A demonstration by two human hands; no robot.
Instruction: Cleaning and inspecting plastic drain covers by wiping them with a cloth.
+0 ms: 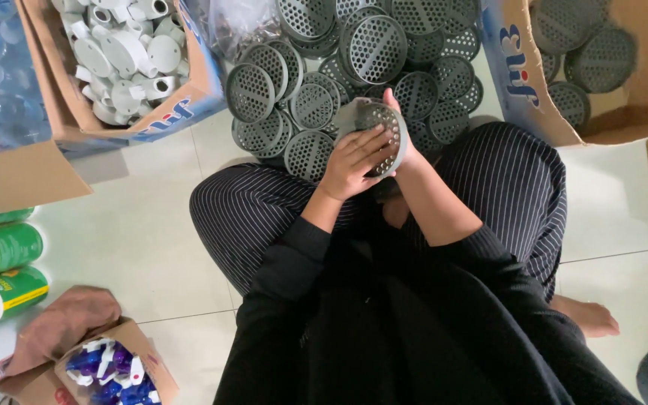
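On a pale tiled floor, a person in striped dark trousers sits cross-legged, both hands raised over the lap around one round grey perforated plastic disc. Left hand lies across the disc's face, fingers curled and pressed against its holes; right hand is mostly hidden behind the disc, only fingertips showing at the far rim, so it grips from the back — how tightly cannot be told. The disc is held tilted, just in front of a heap of matching grey perforated discs spread on the floor beyond the knees. More of the same discs sit in an open cardboard box at upper right. At upper left, another cardboard box holds white plastic parts. Green-and-white cylindrical bottles lie at the left edge — below them, a small box of blue and white spray nozzles.
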